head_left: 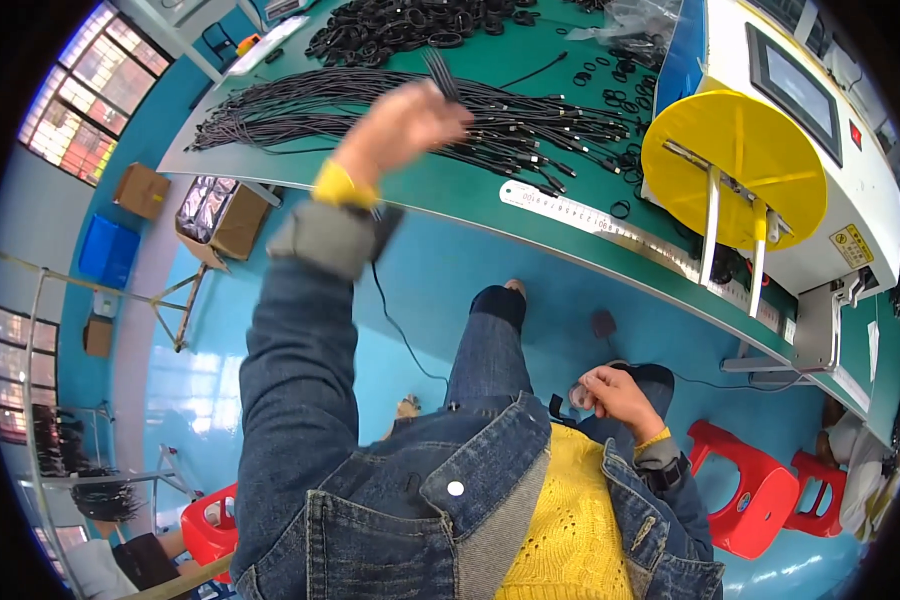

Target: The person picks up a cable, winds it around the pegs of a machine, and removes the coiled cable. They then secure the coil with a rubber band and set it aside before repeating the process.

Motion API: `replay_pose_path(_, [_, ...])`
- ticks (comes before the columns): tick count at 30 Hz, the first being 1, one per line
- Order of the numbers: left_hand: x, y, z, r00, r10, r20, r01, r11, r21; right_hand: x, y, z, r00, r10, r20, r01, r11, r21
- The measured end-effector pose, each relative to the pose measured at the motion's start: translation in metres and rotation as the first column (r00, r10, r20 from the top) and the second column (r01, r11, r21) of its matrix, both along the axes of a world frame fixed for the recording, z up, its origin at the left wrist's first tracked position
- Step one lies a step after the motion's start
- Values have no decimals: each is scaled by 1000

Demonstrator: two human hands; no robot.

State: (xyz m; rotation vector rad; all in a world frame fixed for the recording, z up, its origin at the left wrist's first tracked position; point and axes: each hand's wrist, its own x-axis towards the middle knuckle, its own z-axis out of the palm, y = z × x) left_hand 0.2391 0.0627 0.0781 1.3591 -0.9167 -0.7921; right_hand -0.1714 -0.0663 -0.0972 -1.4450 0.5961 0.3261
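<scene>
My left hand [405, 130], smeared by motion, is raised over the near edge of the green table [440, 215]. Its fingers look closed around black cable [442, 76], with several strands standing up past the fingertips. Under it, a long spread of black cables [300, 105] with small plugs lies across the tabletop. A dark blurred shape [386, 228] shows beside my left wrist, and a thin black cord [395, 320] hangs below it. Down by my lap, my right hand [620, 395] is closed in a pinch on a small, pale, see-through thing [578, 396] too small to name.
Coiled black cables [390, 30] are heaped at the table's back. A steel ruler [590, 220] lies along the front edge, beside a white machine [800, 120] with a yellow disc [735, 170]. Red stools [755, 500] stand at right; an open carton [225, 220] is at left.
</scene>
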Motion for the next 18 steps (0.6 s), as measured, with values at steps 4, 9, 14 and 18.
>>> replay_pose_path(4, [89, 20, -36, 270, 170, 948, -591, 807, 24, 2, 1, 4, 1000, 8, 21, -8, 1000, -14])
replay_pose_path(9, [53, 22, -86, 118, -52, 992, -627, 770, 115, -1, 3, -1, 998, -62, 31, 63, 998, -4])
replay_pose_path(14, [48, 39, -82, -34, 32, 999, -591, 806, -46, -5, 3, 1, 997, -55, 59, 57, 998, -32])
replay_pose_path(18, [3, 32, -55, -48, 207, 977, -362, 908, -210, -14, 1, 5, 985, -117, 123, 123, 991, -43])
